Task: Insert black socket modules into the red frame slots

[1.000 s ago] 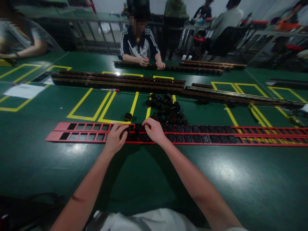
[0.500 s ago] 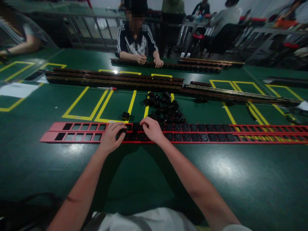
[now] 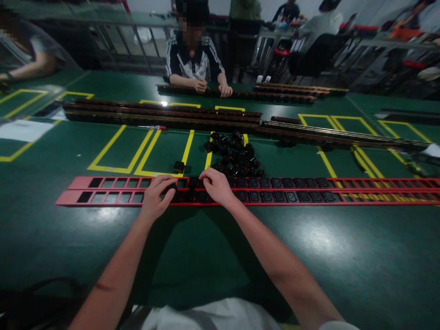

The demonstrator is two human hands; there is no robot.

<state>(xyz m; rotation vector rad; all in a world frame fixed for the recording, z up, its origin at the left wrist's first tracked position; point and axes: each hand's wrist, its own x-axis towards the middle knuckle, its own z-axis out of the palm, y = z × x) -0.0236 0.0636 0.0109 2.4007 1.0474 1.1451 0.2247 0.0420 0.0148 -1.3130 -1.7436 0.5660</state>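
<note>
The red strips [image 3: 67, 199] lie across the near table; my left hand [image 3: 157, 196] and right hand [image 3: 216, 185] rest on them, half-curled; whether either grips anything I cannot tell; loose sockets [image 3: 237, 158] lie just beyond.

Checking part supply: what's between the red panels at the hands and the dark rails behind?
Head view: a heap of black sockets, one stray socket left of it, yellow tape lines.

Near edge: two slotted strips [image 3: 292, 197] side by side across the table [image 3: 343, 256] | on their middle: left hand [image 3: 156, 195], right hand [image 3: 215, 185] beside it | just behind: socket pile [image 3: 235, 156], one loose socket [image 3: 178, 166] to its left | farther back: long rails [image 3: 161, 114] | far side: seated person [image 3: 192, 59]
</note>
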